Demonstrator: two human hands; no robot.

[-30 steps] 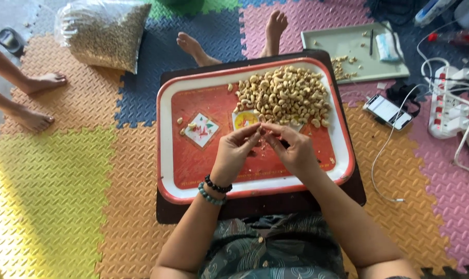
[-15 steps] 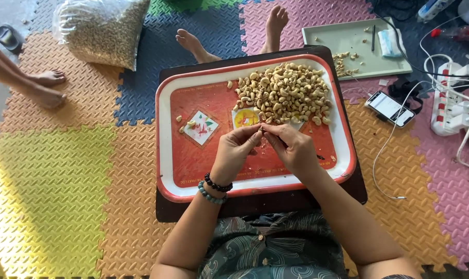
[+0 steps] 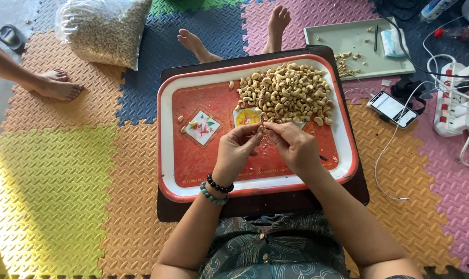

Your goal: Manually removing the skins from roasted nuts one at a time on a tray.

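Both hands meet over the middle of the red tray [image 3: 193, 170] — the left hand [image 3: 236, 152] and the right hand [image 3: 295, 147] come together fingertip to fingertip, just below the heap. Pinched between them is a single cashew nut [image 3: 262, 128], small and pale, mostly hidden by the fingers. Each grip is closed down tight on that one nut, thumb and forefinger of both hands nipping it from opposite sides; the other fingers curl loosely underneath.

The nut is held low over the tray's bare red floor, and that looks sensible — crumbs and flecks already lie scattered right beneath the hands, so whatever falls lands inside the white rim. The big pile of cashews [image 3: 286, 95] sits at the far right of the tray, within easy reach of the right hand. A few loose nuts [image 3: 189, 125] lie apart on the left side, well clear of the heap.

The tray rests on a dark low table [image 3: 167, 209] drawn over the person's lap. Off to the sides: a clear bag of nuts [image 3: 105, 31] on the foam floor mat [image 3: 53, 181], a pale green tray [image 3: 348, 41], a phone [image 3: 393, 108] on its cable.
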